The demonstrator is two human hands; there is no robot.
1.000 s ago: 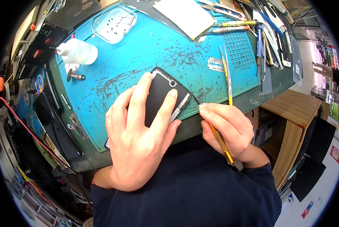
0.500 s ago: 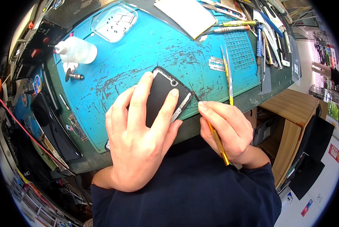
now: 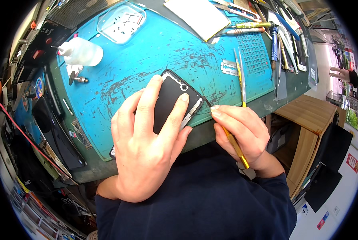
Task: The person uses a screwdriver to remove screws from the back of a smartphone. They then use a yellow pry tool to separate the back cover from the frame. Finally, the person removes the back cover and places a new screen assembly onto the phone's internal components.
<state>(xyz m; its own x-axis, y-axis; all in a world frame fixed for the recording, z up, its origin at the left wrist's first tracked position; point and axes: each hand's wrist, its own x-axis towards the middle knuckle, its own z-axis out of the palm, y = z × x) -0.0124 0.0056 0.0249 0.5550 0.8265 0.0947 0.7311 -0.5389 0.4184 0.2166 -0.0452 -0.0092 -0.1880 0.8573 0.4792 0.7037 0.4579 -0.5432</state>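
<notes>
A smartphone [image 3: 161,116] with a black panel, a round camera opening near its top and a silvery strip along its right edge lies tilted on the blue work mat. My left hand [image 3: 147,148] is spread over it: two fingertips rest on its upper part, the thumb is by the right side and the other fingers curl at the left, gripping it. Much of its lower part is hidden under the palm. My right hand [image 3: 245,134] pinches a slim tool with a gold handle [image 3: 237,148] and a thin dark tip, which points at the phone's upper right corner.
The blue mat [image 3: 135,72] carries a white squeeze bottle [image 3: 83,52], a clear tray [image 3: 121,24] with tiny screws, a razor blade [image 3: 229,67] and tweezers [image 3: 240,76]. Screwdrivers [image 3: 247,31] and other tools crowd the back right. A wooden cabinet [image 3: 307,120] stands at right.
My right hand and the gold-handled tool have shifted slightly to the right. My left hand and the smartphone stay almost the same.
</notes>
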